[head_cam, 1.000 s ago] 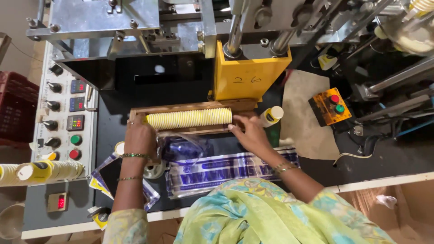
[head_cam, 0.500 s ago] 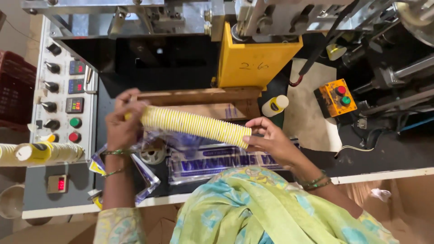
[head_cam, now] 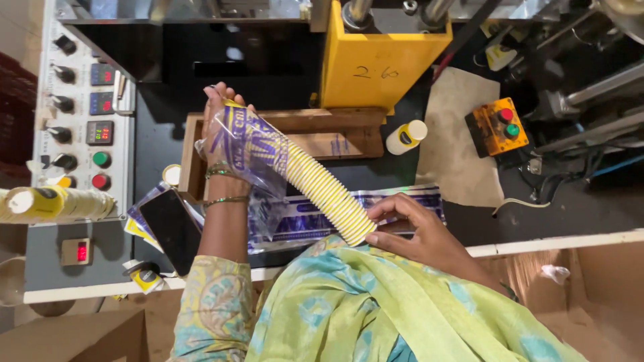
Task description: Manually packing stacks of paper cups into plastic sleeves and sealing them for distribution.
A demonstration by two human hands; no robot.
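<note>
Grip: the far end of the yellow cup stack [head_cam: 315, 184] is held through a clear printed sleeve bag [head_cam: 251, 144] by the left hand [head_cam: 221, 131], fingers closed; the near end is pinched by the right hand [head_cam: 409, 228]. Since a moment ago the stack has been lifted off the wooden tray [head_cam: 335, 131], now empty at frame centre, and tilted; bagging seems begun. More bags [head_cam: 376, 208] lie on the bench [head_cam: 537, 201].

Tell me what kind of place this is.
Probably a small factory workstation for packing: a control panel with knobs and buttons, a yellow machine housing, and a nested stack of yellow cups going into a clear printed bag.
</note>
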